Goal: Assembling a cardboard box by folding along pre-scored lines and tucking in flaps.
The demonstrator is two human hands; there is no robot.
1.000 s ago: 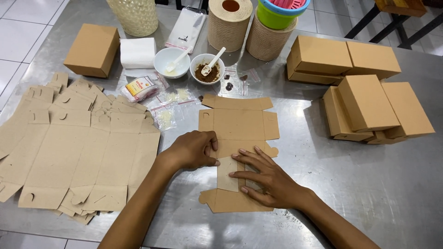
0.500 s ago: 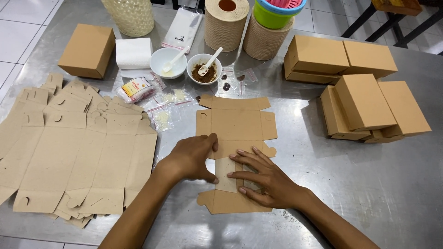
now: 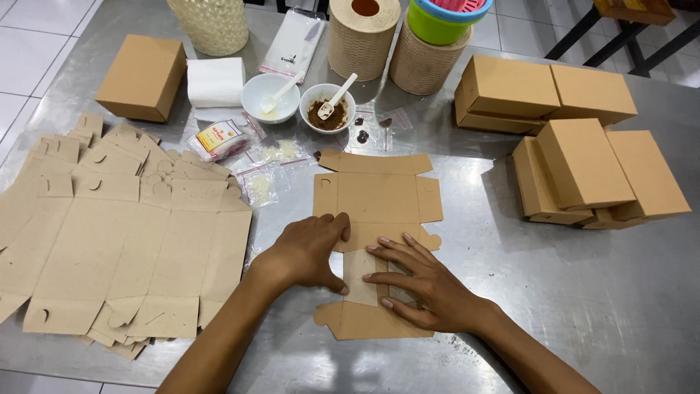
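Note:
A flat brown cardboard box blank (image 3: 379,197) lies unfolded on the steel table (image 3: 583,306) in front of me. My left hand (image 3: 310,252) presses on its left middle part, fingers spread and thumb bent under. My right hand (image 3: 419,281) lies flat on the lower middle panel, fingers pointing left toward a paler strip (image 3: 359,281) of the blank. Both hands rest on the cardboard without lifting it.
A pile of flat box blanks (image 3: 109,233) covers the table's left. Folded brown boxes (image 3: 583,168) are stacked at right, one more (image 3: 142,76) at far left. Behind are two small bowls with spoons (image 3: 324,108), small plastic bags (image 3: 259,182), a tissue block (image 3: 215,82) and woven cylinders (image 3: 363,40).
My left hand has shifted slightly on the blank and my right hand's fingers have slid a little. The blank stays flat.

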